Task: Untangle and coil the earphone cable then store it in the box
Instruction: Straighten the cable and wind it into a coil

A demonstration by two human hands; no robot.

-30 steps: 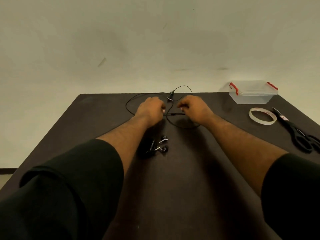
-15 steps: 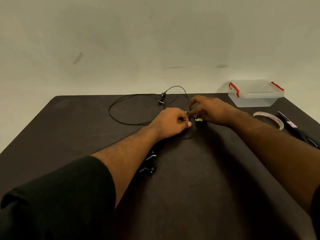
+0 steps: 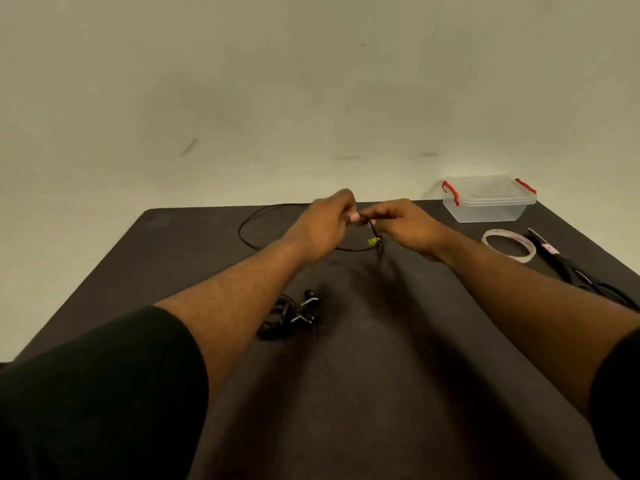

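A thin black earphone cable (image 3: 246,237) loops over the far half of the dark table (image 3: 363,375). My left hand (image 3: 322,230) and my right hand (image 3: 405,226) meet above it, fingertips almost touching, each pinching the cable. A stretch of cable with a small yellow tag (image 3: 374,241) hangs just below my right fingers. The two earbuds (image 3: 304,310) lie in a small black tangle nearer to me, under my left forearm. The clear plastic box (image 3: 488,202) with red clips stands closed at the far right.
A roll of clear tape (image 3: 509,244) lies right of my right hand. Black scissors (image 3: 571,271) lie along the table's right edge. A plain wall rises behind the table's far edge.
Both hands have lifted off the table and moved toward the far edge, raising the pinched section of cable. The yellow tag now hangs below my right fingers.
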